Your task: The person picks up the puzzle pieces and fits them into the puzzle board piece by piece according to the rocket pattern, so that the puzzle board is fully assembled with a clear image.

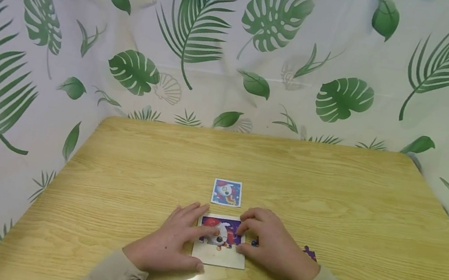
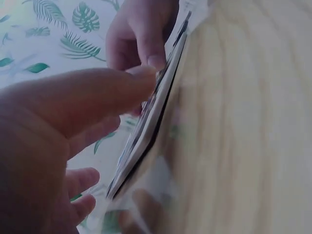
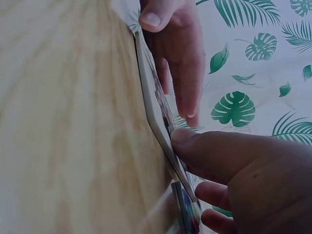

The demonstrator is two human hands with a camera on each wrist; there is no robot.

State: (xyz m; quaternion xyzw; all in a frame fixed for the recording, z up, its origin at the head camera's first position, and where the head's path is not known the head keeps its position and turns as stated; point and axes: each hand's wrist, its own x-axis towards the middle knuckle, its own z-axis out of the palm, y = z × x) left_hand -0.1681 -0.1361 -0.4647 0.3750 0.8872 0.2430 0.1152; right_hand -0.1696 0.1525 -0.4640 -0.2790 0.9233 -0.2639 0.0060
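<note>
Wooden table [image 1: 328, 197]: 2 hands, 1 puzzle board [image 1: 219, 253]

Staged tabletop booth: leaf-print curtain [image 1: 263, 45], wooden table [image 1: 328, 197]

Backdrop: white fabric curtain [image 1: 308, 37] printed with green palm fronds, monstera leaves and faint shell shapes, hung behind and along both sides of the work surface, with soft folds visible at the two far corners. Furniture: one wooden table [image 1: 330, 183], pale yellow with dark grain lines running left to right, rounded far corners, its far edge against the curtain. Lighting even and diffuse, with one bright glare patch on the near edge of the table top; no floor or window in view.
</note>
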